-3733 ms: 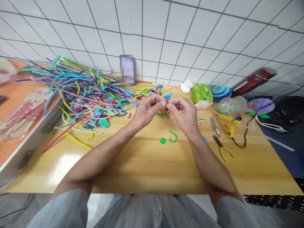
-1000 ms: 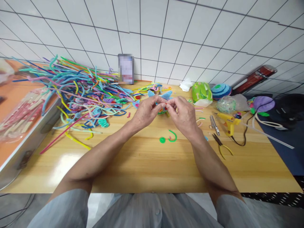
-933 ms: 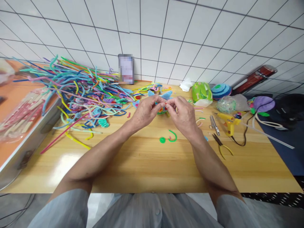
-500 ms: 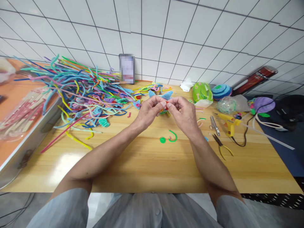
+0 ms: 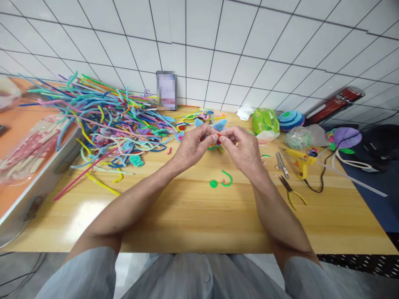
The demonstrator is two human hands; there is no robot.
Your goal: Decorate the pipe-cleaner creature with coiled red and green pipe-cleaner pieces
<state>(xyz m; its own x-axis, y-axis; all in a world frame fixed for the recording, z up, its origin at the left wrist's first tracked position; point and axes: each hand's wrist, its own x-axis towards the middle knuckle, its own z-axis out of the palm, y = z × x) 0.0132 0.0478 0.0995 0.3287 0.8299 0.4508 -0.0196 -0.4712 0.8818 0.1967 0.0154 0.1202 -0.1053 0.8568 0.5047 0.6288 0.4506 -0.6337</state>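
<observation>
Between the fingertips of my left hand (image 5: 196, 145) and my right hand (image 5: 241, 149) is a small red piece (image 5: 218, 139), likely fuzzy pipe cleaner stuff; both hands pinch it. Behind the hands, a craft figure with pointed blue ears (image 5: 220, 124) is partly hidden, with some green showing below the fingers. Nearer to me on the wooden table lie a green coiled disc (image 5: 213, 183) and a curved green pipe cleaner (image 5: 230, 178).
Loose pipe cleaners (image 5: 124, 112) pile up on the left, near a phone (image 5: 167, 89) leaning on the tiled wall. To the right lie pliers (image 5: 291, 193), a yellow glue gun (image 5: 301, 162) with its cord, and a silver tool (image 5: 282, 165). A red flask (image 5: 336, 104) stands behind.
Both hands stay together at the red piece, with only a slight shift of the wrists and forearms. Objects on the table keep their places.
</observation>
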